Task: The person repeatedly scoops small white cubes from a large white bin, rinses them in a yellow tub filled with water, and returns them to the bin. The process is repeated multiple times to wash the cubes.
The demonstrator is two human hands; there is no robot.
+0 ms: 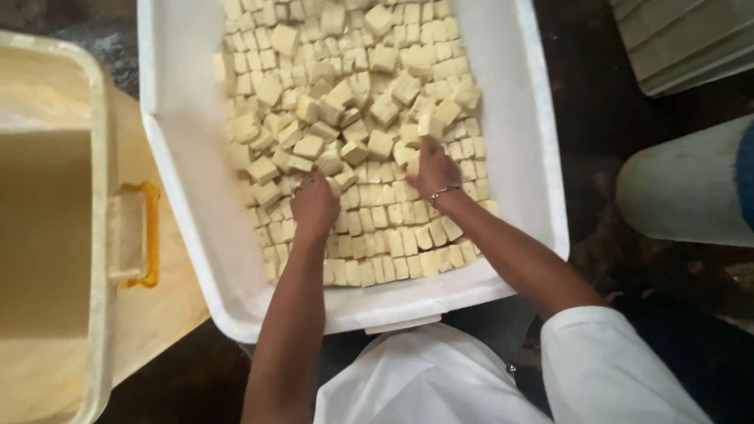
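nearest the camera, white sleeves (597, 369) and two bare forearms reach forward into a large white tub (177, 157) that is packed with pale yellow cubes (369, 71). the left hand (314, 202) rests knuckles up on the cubes near the middle of the tub, its fingers curled down among loose pieces; whether it is clamped on one cannot be told, since the fingertips are hidden. the right hand (433, 169), with a thin metal bracelet (444, 191) at the wrist, lies just to the right of it and a little farther in, fingers closed around a cube (430, 126) at the edge of the loose heap. the two hands are near each other but apart. close to the tub's near wall the cubes sit in neat flat rows; beyond the hands they are tumbled in a loose pile that runs to the far end. to the left of the tub stands a cream plastic bin (94, 235) with an orange handle (149, 235). to the right, on the dark floor (597, 118), stands a pale rounded container (683, 192).
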